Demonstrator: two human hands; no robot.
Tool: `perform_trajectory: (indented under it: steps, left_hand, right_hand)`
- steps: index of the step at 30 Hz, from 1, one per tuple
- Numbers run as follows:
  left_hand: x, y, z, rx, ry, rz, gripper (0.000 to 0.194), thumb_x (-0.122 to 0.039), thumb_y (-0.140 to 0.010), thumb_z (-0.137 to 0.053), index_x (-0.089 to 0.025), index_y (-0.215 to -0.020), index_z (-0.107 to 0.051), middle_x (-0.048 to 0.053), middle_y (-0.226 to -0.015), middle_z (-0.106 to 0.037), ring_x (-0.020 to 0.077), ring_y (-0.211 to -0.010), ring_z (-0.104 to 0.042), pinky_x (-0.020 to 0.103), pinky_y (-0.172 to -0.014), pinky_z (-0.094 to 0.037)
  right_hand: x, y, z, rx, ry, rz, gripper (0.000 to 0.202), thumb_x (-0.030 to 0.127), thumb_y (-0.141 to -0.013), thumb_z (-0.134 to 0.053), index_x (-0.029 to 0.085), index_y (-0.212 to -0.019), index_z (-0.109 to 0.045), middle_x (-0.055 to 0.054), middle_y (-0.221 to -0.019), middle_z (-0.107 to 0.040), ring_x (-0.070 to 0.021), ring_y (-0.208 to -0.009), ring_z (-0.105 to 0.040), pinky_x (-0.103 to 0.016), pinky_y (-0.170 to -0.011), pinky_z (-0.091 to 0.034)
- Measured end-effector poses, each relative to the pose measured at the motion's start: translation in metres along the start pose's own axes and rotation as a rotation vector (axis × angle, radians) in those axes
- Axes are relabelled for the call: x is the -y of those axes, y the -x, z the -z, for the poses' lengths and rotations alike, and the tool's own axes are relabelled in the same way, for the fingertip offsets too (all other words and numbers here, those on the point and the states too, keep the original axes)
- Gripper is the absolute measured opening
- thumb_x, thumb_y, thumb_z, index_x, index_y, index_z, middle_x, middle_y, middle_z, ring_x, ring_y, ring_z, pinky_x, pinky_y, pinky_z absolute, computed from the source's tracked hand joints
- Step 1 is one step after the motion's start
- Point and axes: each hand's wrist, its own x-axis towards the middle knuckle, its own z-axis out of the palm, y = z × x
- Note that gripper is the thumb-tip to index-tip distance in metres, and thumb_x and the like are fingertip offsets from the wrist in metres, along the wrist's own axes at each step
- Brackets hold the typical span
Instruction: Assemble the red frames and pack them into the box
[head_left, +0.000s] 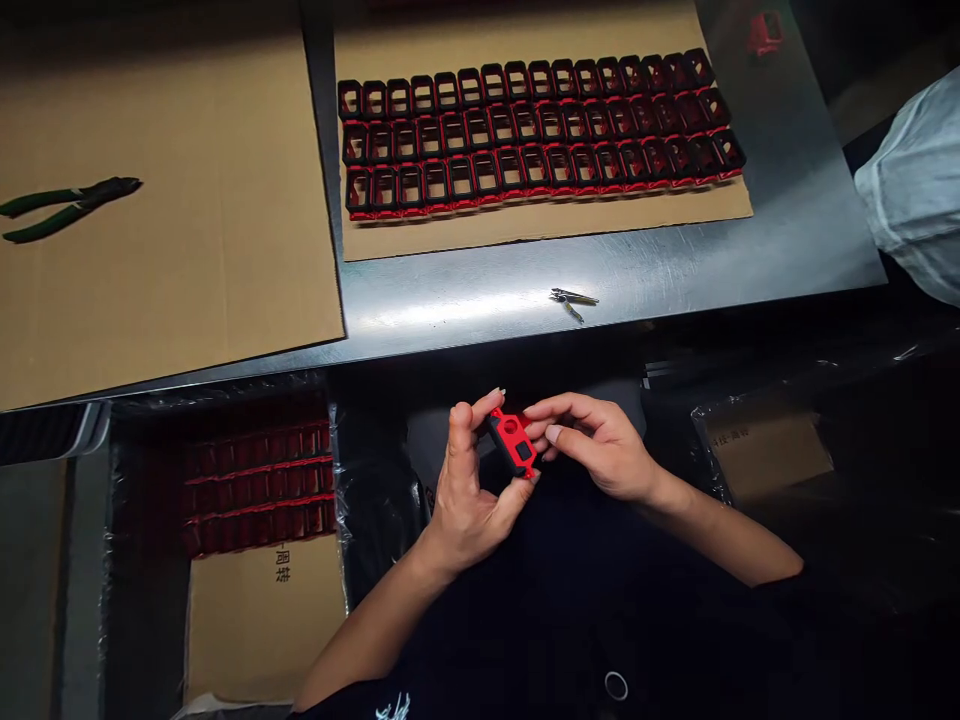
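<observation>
A small red and black part (pixel 514 444) is held in front of my body, below the table edge. My left hand (pixel 472 480) grips it by its two ends, between the fingers at the top and the thumb at the bottom. My right hand (pixel 596 445) is at the part's right side, with bent fingers touching or nearly touching it; its fingertips are partly hidden. Beyond, on the table, similar red and black frames (pixel 529 125) stand in three long rows on a cardboard sheet (pixel 547 245).
Green-handled cutters (pixel 71 208) lie on the left cardboard (pixel 172 290). Small metal tools (pixel 574 300) rest on the metal table (pixel 450 310). One red part (pixel 765 33) is at the back right. Lined boxes flank me; the left holds red parts (pixel 259 485). A light sleeve (pixel 919 185) shows at right.
</observation>
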Motion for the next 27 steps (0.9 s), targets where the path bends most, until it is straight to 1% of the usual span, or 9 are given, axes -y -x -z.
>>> perform_trajectory:
  steps: [3,8,13,16,19,22,27]
  left_hand:
    - [0.002,0.000,-0.001,-0.020,-0.053,-0.033,0.106,-0.013,-0.085,-0.072,-0.033,-0.162,-0.001,0.017,-0.149,-0.049,0.0278,-0.139,-0.053,0.052,-0.111,-0.050]
    - [0.004,0.001,-0.002,-0.015,-0.079,-0.088,0.107,-0.012,-0.086,-0.071,-0.031,-0.162,0.002,0.019,-0.149,-0.048,0.0298,-0.139,-0.053,0.052,-0.108,-0.052]
    - [0.009,0.001,-0.003,-0.039,-0.084,-0.163,0.109,-0.007,-0.086,-0.069,-0.028,-0.161,0.006,0.020,-0.147,-0.046,0.0291,-0.140,-0.051,0.051,-0.106,-0.054]
    - [0.015,0.004,-0.006,-0.055,-0.078,-0.204,0.115,-0.005,-0.084,-0.070,-0.032,-0.160,0.012,0.019,-0.149,-0.042,0.0280,-0.140,-0.050,0.050,-0.103,-0.057]
    - [0.019,0.007,-0.007,-0.064,-0.081,-0.197,0.118,-0.006,-0.083,-0.072,-0.037,-0.159,0.013,0.016,-0.149,-0.040,0.0265,-0.139,-0.052,0.051,-0.103,-0.057]
    - [0.019,0.009,-0.007,-0.057,-0.045,-0.179,0.117,-0.006,-0.084,-0.071,-0.035,-0.159,0.015,0.017,-0.149,-0.038,0.0259,-0.140,-0.050,0.050,-0.105,-0.056]
    - [0.017,0.009,-0.007,-0.042,-0.043,-0.163,0.115,-0.009,-0.085,-0.070,-0.036,-0.159,0.014,0.017,-0.151,-0.037,0.0282,-0.141,-0.051,0.050,-0.104,-0.057]
  right_hand:
    - [0.003,-0.002,-0.002,0.035,-0.088,-0.069,0.024,0.027,-0.090,-0.068,0.017,-0.112,-0.071,-0.005,-0.092,-0.077,-0.0140,-0.075,-0.072,-0.026,-0.067,-0.061]
    - [0.003,-0.004,-0.006,0.074,-0.120,-0.085,0.026,0.031,-0.090,-0.070,0.018,-0.113,-0.070,-0.003,-0.090,-0.074,-0.0124,-0.074,-0.070,-0.026,-0.068,-0.060]
    - [0.005,-0.003,-0.009,0.075,-0.001,-0.089,0.034,0.030,-0.084,-0.075,0.018,-0.116,-0.070,-0.003,-0.091,-0.072,-0.0133,-0.076,-0.070,-0.027,-0.070,-0.058]
    - [0.007,-0.003,-0.012,0.077,0.092,-0.060,0.038,0.027,-0.081,-0.077,0.018,-0.117,-0.069,-0.003,-0.090,-0.073,-0.0141,-0.076,-0.070,-0.028,-0.071,-0.058]
    - [0.010,-0.003,-0.015,0.072,0.160,-0.026,0.040,0.026,-0.077,-0.079,0.018,-0.115,-0.069,-0.002,-0.088,-0.073,-0.0148,-0.076,-0.069,-0.029,-0.072,-0.057]
    - [0.011,-0.002,-0.017,0.065,0.176,-0.021,0.039,0.025,-0.077,-0.078,0.018,-0.115,-0.070,-0.001,-0.085,-0.072,-0.0140,-0.073,-0.067,-0.028,-0.069,-0.056]
    - [0.010,-0.002,-0.018,0.051,0.153,-0.048,0.034,0.026,-0.078,-0.077,0.018,-0.111,-0.070,0.000,-0.080,-0.071,-0.0126,-0.068,-0.067,-0.027,-0.067,-0.056]
